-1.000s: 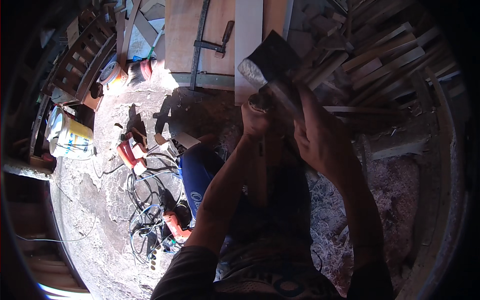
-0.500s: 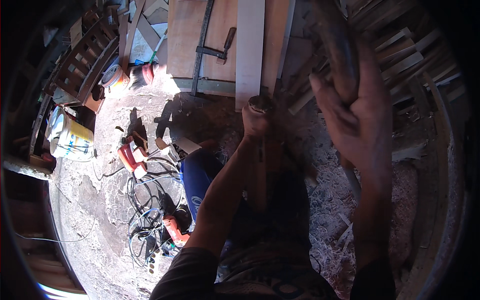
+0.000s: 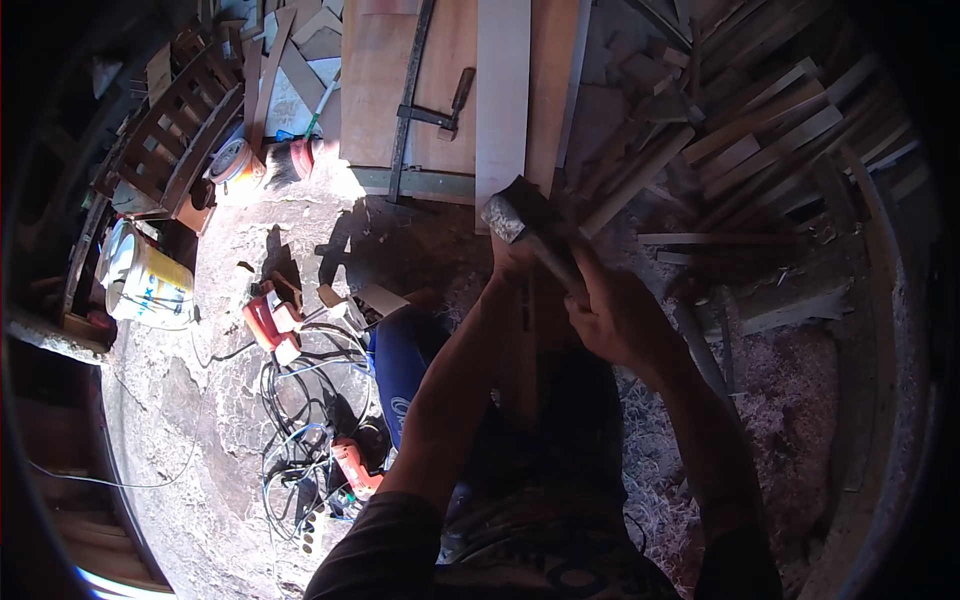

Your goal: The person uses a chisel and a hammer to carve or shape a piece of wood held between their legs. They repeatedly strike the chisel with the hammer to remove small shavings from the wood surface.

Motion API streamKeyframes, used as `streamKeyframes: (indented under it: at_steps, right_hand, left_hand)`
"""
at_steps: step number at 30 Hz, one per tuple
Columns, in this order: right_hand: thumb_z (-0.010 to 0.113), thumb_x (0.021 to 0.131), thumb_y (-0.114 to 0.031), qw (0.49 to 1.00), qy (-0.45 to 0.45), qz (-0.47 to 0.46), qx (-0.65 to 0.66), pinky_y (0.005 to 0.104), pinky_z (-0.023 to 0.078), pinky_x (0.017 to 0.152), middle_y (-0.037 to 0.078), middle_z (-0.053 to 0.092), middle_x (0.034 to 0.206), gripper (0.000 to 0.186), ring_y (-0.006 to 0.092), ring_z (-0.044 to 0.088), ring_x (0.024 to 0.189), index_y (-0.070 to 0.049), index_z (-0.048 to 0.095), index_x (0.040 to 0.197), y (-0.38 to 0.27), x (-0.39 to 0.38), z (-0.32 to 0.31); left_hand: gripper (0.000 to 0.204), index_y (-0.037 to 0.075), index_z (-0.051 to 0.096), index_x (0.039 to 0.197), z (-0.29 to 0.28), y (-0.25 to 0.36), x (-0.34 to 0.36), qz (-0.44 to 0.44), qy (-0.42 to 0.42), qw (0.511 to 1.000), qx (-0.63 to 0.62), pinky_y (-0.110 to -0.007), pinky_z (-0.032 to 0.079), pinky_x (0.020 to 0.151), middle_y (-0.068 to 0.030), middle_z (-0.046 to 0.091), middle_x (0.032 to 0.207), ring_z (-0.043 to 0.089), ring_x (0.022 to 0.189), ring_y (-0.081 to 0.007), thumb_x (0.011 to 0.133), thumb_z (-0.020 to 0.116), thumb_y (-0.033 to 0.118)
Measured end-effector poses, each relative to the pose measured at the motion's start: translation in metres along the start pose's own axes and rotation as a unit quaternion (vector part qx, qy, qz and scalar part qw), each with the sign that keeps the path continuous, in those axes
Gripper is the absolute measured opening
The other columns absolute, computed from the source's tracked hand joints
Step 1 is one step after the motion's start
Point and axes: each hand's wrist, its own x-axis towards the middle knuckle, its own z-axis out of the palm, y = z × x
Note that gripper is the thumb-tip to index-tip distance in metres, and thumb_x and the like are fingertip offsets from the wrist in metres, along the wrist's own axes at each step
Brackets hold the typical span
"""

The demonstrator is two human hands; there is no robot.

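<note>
My right hand (image 3: 622,315) is closed round the handle of a hammer (image 3: 517,210), whose dark, blocky head has a worn, pale face. That head is over my left hand (image 3: 510,258) and covers part of it. My left fist is wrapped round an upright tool that looks like a chisel; its top is hidden by the hammer, and a narrow blade shows below the fist. Under it, between my legs, lies a length of wood (image 3: 518,385). Whether hammer and chisel touch, I cannot tell.
Ahead lie boards (image 3: 502,90) with a bar clamp (image 3: 430,117). Scrap timber (image 3: 760,150) is piled at the right, above wood shavings (image 3: 660,455). On the left are a red power tool (image 3: 268,318), an orange drill (image 3: 354,466), tangled cables and a white bucket (image 3: 150,280).
My right hand has swung down and to the left from its raised place, bringing the hammer head over my left fist. The left hand has stayed nearly in place.
</note>
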Motion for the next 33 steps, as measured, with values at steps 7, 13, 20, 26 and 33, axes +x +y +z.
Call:
streamKeyframes:
  at_steps: [7, 13, 20, 26, 33]
  right_hand:
    - [0.068, 0.086, -0.006, 0.924, 0.323, -0.189, -0.075, 0.0406, 0.054, 0.080, 0.014, 0.069, 0.090, 0.066, 0.0278, 0.069, 0.078, -0.011, 0.039, 0.146, -0.062, 0.058, -0.088]
    - [0.061, 0.082, 0.000, 0.981, -0.045, 0.005, -0.189, 0.0521, 0.054, 0.077, 0.027, 0.067, 0.095, 0.069, 0.0418, 0.069, 0.088, -0.007, 0.034, 0.145, 0.010, 0.022, -0.009]
    - [0.063, 0.085, -0.005, 1.000, 0.000, 0.004, -0.006, 0.0479, 0.054, 0.079, 0.028, 0.066, 0.099, 0.067, 0.0439, 0.068, 0.093, -0.007, 0.035, 0.147, 0.002, -0.004, -0.005]
    - [0.068, 0.085, -0.004, 0.950, 0.280, -0.136, -0.001, 0.0390, 0.056, 0.069, 0.012, 0.069, 0.089, 0.057, 0.0258, 0.070, 0.076, -0.008, 0.047, 0.138, -0.073, 0.047, -0.102]
    - [0.063, 0.083, -0.004, 0.987, -0.018, -0.020, -0.156, 0.0537, 0.053, 0.071, 0.028, 0.066, 0.081, 0.062, 0.0441, 0.068, 0.079, -0.005, 0.037, 0.139, 0.022, 0.029, -0.007]
  left_hand:
    - [0.010, 0.001, 0.072, 0.085, 0.002, 0.020, 0.010, -0.162, 0.075, 0.976, -0.126, -0.029, 0.051, 0.063, -0.0044, 0.072, 0.078, 0.065, 0.072, -0.0095, 0.083, 0.071, 0.011]
    - [0.015, 0.002, 0.070, 0.092, 0.003, 0.030, 0.006, -0.085, 0.025, 0.991, -0.096, -0.031, 0.052, 0.071, -0.0063, 0.072, 0.091, 0.066, 0.081, -0.0128, 0.082, 0.073, 0.014]
    - [0.021, 0.001, 0.070, 0.097, 0.003, 0.012, -0.007, -0.093, 0.025, 0.977, -0.190, -0.032, 0.052, 0.076, -0.0048, 0.071, 0.097, 0.066, 0.089, -0.0135, 0.081, 0.073, 0.014]
    - [0.013, -0.001, 0.071, 0.085, -0.007, 0.026, 0.010, -0.142, 0.049, 0.985, -0.085, -0.028, 0.051, 0.065, -0.0024, 0.071, 0.076, 0.065, 0.073, -0.0076, 0.082, 0.071, 0.012]
    - [0.016, 0.001, 0.071, 0.095, 0.003, 0.035, -0.003, -0.132, 0.018, 0.985, -0.113, -0.029, 0.052, 0.074, -0.0027, 0.071, 0.090, 0.065, 0.083, -0.0113, 0.082, 0.071, 0.010]
